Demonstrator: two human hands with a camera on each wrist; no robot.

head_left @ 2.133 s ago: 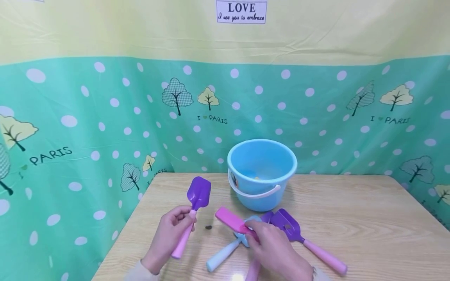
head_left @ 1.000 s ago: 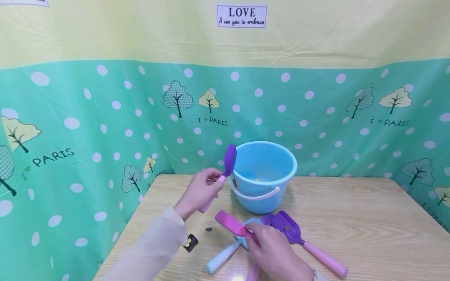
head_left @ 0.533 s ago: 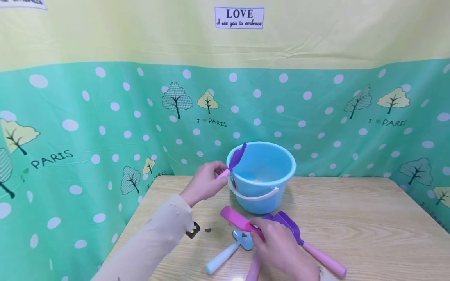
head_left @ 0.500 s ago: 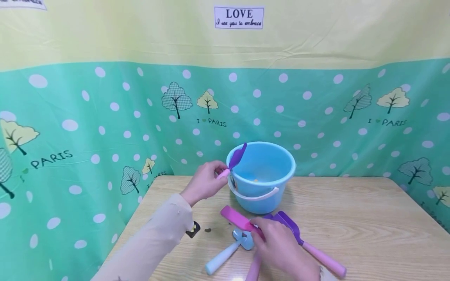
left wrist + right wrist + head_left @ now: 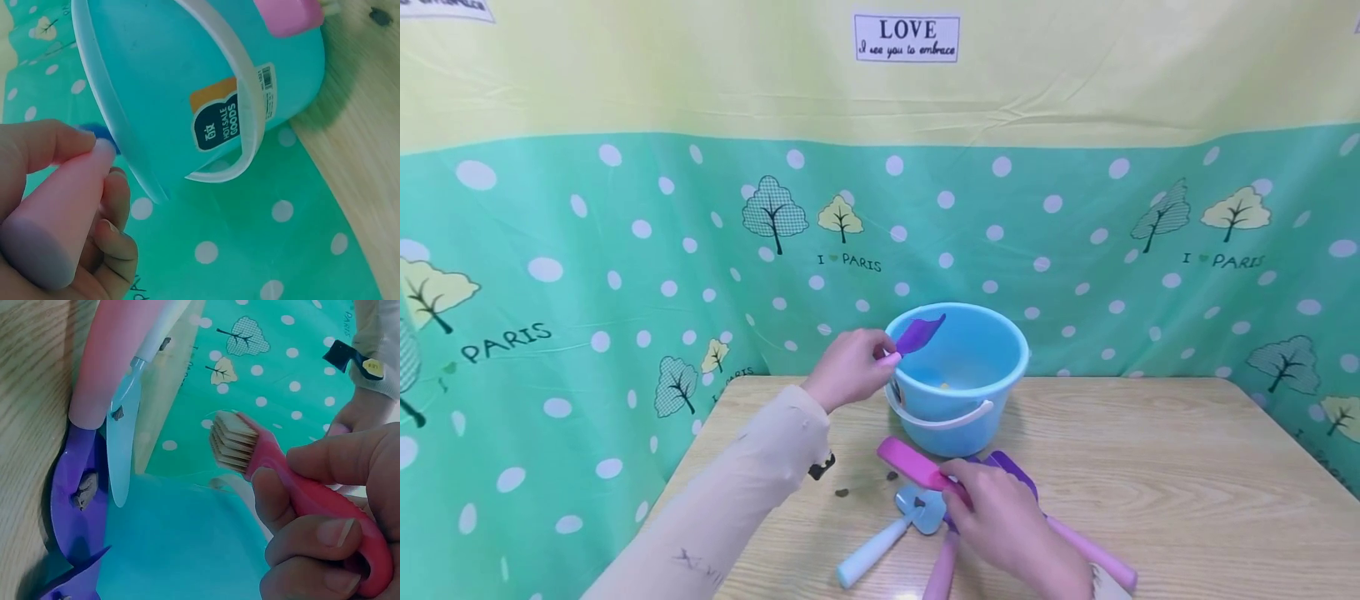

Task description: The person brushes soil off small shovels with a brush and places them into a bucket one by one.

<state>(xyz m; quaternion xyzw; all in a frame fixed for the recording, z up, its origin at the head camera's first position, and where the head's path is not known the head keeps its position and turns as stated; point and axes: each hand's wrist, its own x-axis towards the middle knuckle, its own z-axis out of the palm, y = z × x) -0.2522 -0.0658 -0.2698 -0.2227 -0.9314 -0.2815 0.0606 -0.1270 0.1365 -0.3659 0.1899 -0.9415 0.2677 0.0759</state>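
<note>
My left hand [image 5: 853, 367] grips a small toy shovel by its pink handle [image 5: 59, 219]. The purple shovel blade [image 5: 920, 335] tilts over the left rim of a light blue bucket [image 5: 973, 435]. In the left wrist view the handle's butt faces the camera and the bucket hides most of the blade. My right hand [image 5: 1000, 512] holds a pink brush [image 5: 913, 464] above the other tools; its pale bristles [image 5: 232, 442] show in the right wrist view. Below it lie a light blue tool [image 5: 874, 552] and two purple shovels with pink handles [image 5: 1093, 554], partly covered by the hand.
Small dark lumps [image 5: 842, 492] lie on the wooden table [image 5: 1150, 467] left of the tools. One more lump [image 5: 86, 490] sits in a purple shovel. A white bail [image 5: 940, 422] hangs across the bucket's front. A dotted green curtain [image 5: 1045, 233] stands behind the table.
My left hand has carried its shovel from the table's left side up and right to the bucket rim, turning the blade over it. The right hand with the brush has shifted slightly right.
</note>
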